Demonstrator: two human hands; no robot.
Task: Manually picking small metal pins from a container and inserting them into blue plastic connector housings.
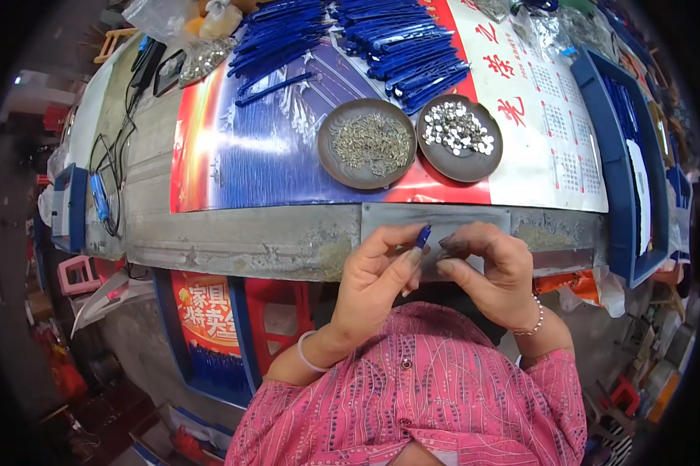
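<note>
Blue piece (424, 235), short and narrow where it shows, sits in the fingertips of the left hand (377, 276), just above the near edge of the worn grey table (249, 237). Thumb and forefinger are pinched together on it, with its upper end sticking out past them (the rest is covered by the fingers). The right hand (494, 272) hangs just beside, turned toward the left; its thumb and forefinger curve close to each other with a narrow gap, and whether anything small lies between them I cannot tell.

Beyond the hands, two round dark dishes stand side by side on a glossy printed sheet (249, 171). The left dish (365, 180) holds a spread of small, dull metallic pieces (369, 140); the right dish (463, 168) holds bright, flat silvery pieces (459, 128). Behind them lie two heaps of long, slim blue strips, a left heap (284, 35) and a right heap (404, 54), with a few strips loose near the left one. A blue crate (618, 186) stands at the table's right end, and a blue tool (99, 196) lies near dark cords on the far left.
</note>
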